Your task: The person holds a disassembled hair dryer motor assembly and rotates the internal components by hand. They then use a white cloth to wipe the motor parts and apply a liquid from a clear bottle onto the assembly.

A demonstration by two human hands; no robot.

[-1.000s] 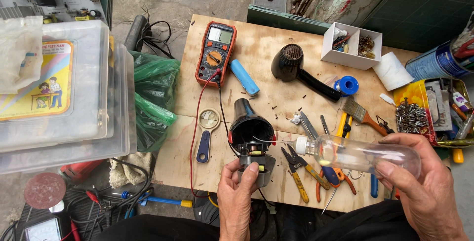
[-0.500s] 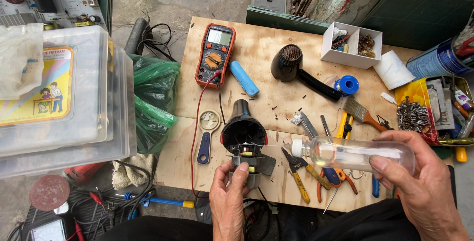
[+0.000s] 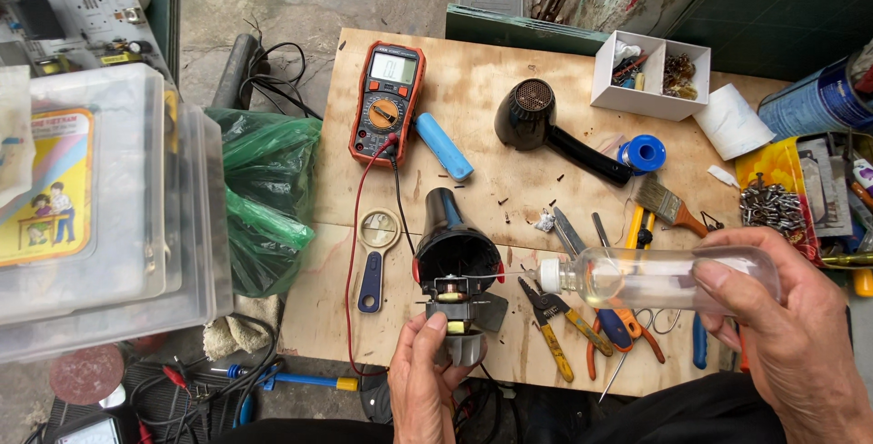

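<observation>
Far left, we see stacked clear plastic boxes crowding the tabletop's left edge, with a green plastic bag wedged in between, so no room to slide anything off that side. On the wood we count one orange multimeter, its red and black leads trailing toward the near edge, one blue cylinder cell just beside it, and one magnifier with a blue handle lying alone in a bare patch.

Now the centre: our left hand is closed around a small motor assembly right at the near edge, thumb on top, and it sits against the open mouth of a black dryer shell standing on the tabletop. A second black dryer piece lies further back, so two shells in all. Open wood lies between the two, dotted with small screws.

Moving right, it gets tight: yellow-handled pliers, orange-handled cutters, one paintbrush, one blue solder spool, and one white two-compartment box near the far edge. Our right hand grips a clear bottle by its base, held sideways above the tools, white cap pointing left toward the motor, not touching it. A pile of screws lies on a yellow tray at the right edge.
</observation>
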